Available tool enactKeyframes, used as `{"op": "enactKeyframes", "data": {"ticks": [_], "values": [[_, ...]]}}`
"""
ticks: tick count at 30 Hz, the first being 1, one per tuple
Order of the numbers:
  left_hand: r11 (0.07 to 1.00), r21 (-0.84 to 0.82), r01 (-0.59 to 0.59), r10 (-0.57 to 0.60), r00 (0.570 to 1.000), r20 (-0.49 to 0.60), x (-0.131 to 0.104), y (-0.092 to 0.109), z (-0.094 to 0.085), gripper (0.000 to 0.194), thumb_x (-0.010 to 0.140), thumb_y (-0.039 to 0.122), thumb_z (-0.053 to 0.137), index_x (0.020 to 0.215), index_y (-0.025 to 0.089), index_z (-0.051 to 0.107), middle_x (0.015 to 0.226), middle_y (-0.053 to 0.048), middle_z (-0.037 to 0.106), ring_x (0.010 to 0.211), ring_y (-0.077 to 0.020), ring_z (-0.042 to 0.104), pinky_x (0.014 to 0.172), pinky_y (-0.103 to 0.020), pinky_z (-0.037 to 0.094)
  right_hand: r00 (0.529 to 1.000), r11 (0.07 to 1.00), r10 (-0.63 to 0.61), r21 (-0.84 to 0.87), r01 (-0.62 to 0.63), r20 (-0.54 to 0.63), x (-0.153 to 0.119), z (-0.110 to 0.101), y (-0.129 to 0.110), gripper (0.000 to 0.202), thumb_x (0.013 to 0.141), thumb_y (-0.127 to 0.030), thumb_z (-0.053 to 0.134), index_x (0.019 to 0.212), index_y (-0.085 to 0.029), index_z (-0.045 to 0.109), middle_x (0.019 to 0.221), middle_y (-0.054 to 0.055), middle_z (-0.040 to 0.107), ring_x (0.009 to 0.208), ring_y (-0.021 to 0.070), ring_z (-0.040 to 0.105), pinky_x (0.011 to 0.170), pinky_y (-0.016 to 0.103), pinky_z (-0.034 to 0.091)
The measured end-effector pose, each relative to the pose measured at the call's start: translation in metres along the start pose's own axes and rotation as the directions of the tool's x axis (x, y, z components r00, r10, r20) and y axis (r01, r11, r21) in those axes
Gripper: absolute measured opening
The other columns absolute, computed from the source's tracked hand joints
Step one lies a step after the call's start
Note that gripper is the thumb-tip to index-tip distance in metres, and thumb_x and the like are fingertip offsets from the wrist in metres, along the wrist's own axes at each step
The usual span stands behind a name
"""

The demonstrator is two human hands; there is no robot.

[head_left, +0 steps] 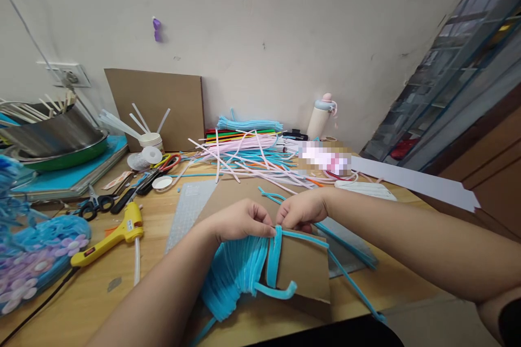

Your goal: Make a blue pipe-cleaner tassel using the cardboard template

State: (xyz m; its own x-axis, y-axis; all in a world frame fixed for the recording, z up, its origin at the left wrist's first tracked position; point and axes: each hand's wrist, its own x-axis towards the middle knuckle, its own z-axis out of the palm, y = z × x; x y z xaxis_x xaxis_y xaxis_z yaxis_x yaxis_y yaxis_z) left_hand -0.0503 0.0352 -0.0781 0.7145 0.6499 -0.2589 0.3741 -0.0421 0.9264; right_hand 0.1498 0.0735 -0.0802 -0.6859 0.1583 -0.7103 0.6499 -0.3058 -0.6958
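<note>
Fuzzy blue pipe cleaners (240, 267) are wound in tight rows around a cardboard piece (303, 265). Two separate strands cross the bare cardboard just right of the rows, and a bent loose end sticks out below. My left hand (245, 218) is closed, thumb and fingers pinching the blue strand at the cardboard's top edge. Beside it, my right hand (301, 209) is closed on blue pipe cleaner behind that same edge; its fingertips are partly hidden. Long blue strands trail to the right and down past the cardboard.
A yellow glue gun (112, 237) and black scissors (96, 204) lie to the left, near a blue flowered piece (40, 257). Loose pipe cleaners (248, 154) pile up at the back. A bottle (319, 118) stands by the wall; a grey cutting mat (185, 214) lies under the work.
</note>
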Motion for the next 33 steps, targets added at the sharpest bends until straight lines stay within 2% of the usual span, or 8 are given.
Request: {"op": "enactKeyframes", "data": {"ticks": [5, 12, 17, 23, 26, 29, 31, 33], "values": [[0.999, -0.025, -0.034, 0.035, 0.999, 0.01, 0.001, -0.002, 0.0, 0.025, 0.066, 0.038, 0.066, 0.065, 0.013, 0.061, 0.058, 0.005, 0.043, 0.056, -0.0077, 0.034, 0.054, -0.021, 0.027, 0.992, 0.992, -0.118, 0.041, 0.12, -0.04, -0.005, 0.001, -0.01, 0.019, 0.064, -0.021, 0.061, 0.081, -0.016, 0.054, 0.049, -0.007, 0.053, 0.037, 0.0037, 0.042, 0.035, 0.011, 0.03], [0.998, 0.062, 0.023, -0.018, 0.997, -0.081, 0.0, -0.004, -0.003, 0.032, 0.066, 0.045, 0.064, 0.063, 0.013, 0.06, 0.052, 0.006, 0.036, 0.049, -0.0076, 0.027, 0.047, -0.022, 0.02, 0.975, 0.988, -0.158, -0.023, 0.156, -0.156, -0.019, 0.002, -0.022, 0.02, 0.065, -0.017, 0.056, 0.08, -0.018, 0.044, 0.055, -0.003, 0.06, 0.036, 0.0046, 0.043, 0.036, 0.013, 0.031], [0.998, 0.056, 0.01, -0.003, 0.994, -0.113, 0.001, -0.009, -0.004, 0.032, 0.067, 0.045, 0.063, 0.062, 0.014, 0.059, 0.051, 0.006, 0.037, 0.048, -0.0075, 0.026, 0.046, -0.023, 0.021, 0.94, 0.978, -0.2, -0.117, 0.174, -0.275, -0.025, 0.009, -0.031, 0.019, 0.065, -0.013, 0.051, 0.078, -0.019, 0.04, 0.061, -0.002, 0.064, 0.039, 0.0064, 0.05, 0.036, 0.014, 0.032], [0.999, 0.035, 0.038, -0.031, 0.984, -0.177, 0.004, -0.011, -0.005, 0.031, 0.067, 0.045, 0.062, 0.062, 0.015, 0.057, 0.052, 0.006, 0.036, 0.048, -0.0076, 0.027, 0.046, -0.022, 0.021, 0.874, 0.96, -0.241, -0.234, 0.152, -0.422, -0.026, 0.025, -0.044, 0.02, 0.061, -0.005, 0.043, 0.075, -0.019, 0.039, 0.057, -0.004, 0.061, 0.036, 0.0062, 0.048, 0.034, 0.015, 0.031], [0.998, 0.016, 0.063, -0.056, 0.963, -0.264, 0.004, -0.008, -0.006, 0.031, 0.066, 0.045, 0.063, 0.064, 0.014, 0.058, 0.052, 0.006, 0.037, 0.048, -0.0077, 0.029, 0.046, -0.022, 0.022, 0.812, 0.945, -0.285, -0.291, 0.149, -0.51, -0.028, 0.03, -0.046, 0.022, 0.063, -0.005, 0.042, 0.08, -0.019, 0.039, 0.059, -0.005, 0.06, 0.036, 0.0057, 0.047, 0.035, 0.015, 0.033], [0.997, -0.022, 0.072, -0.075, 0.933, -0.353, 0.004, -0.006, -0.006, 0.032, 0.065, 0.045, 0.064, 0.062, 0.015, 0.056, 0.051, 0.006, 0.036, 0.047, -0.0072, 0.028, 0.044, -0.022, 0.021, 0.722, 0.909, -0.366, -0.391, 0.142, -0.587, -0.029, 0.036, -0.042, 0.021, 0.066, -0.007, 0.044, 0.082, -0.02, 0.041, 0.067, -0.004, 0.06, 0.039, 0.0053, 0.048, 0.038, 0.016, 0.033], [0.997, -0.054, 0.057, -0.074, 0.908, -0.412, 0.004, -0.005, -0.007, 0.032, 0.064, 0.045, 0.064, 0.059, 0.015, 0.054, 0.05, 0.007, 0.035, 0.046, -0.0068, 0.028, 0.044, -0.021, 0.02, 0.626, 0.851, -0.475, -0.504, 0.148, -0.619, -0.027, 0.04, -0.036, 0.017, 0.069, -0.009, 0.045, 0.083, -0.02, 0.045, 0.072, -0.003, 0.061, 0.044, 0.0056, 0.05, 0.042, 0.017, 0.033], [0.996, -0.082, 0.033, -0.069, 0.874, -0.48, 0.005, -0.005, -0.007, 0.031, 0.063, 0.043, 0.065, 0.059, 0.014, 0.055, 0.05, 0.006, 0.039, 0.047, -0.0068, 0.031, 0.044, -0.021, 0.022, 0.501, 0.774, -0.597, -0.613, 0.154, -0.627, -0.024, 0.046, -0.028, 0.012, 0.073, -0.013, 0.046, 0.082, -0.02, 0.049, 0.072, -0.003, 0.06, 0.051, 0.0072, 0.051, 0.047, 0.019, 0.034]]}}
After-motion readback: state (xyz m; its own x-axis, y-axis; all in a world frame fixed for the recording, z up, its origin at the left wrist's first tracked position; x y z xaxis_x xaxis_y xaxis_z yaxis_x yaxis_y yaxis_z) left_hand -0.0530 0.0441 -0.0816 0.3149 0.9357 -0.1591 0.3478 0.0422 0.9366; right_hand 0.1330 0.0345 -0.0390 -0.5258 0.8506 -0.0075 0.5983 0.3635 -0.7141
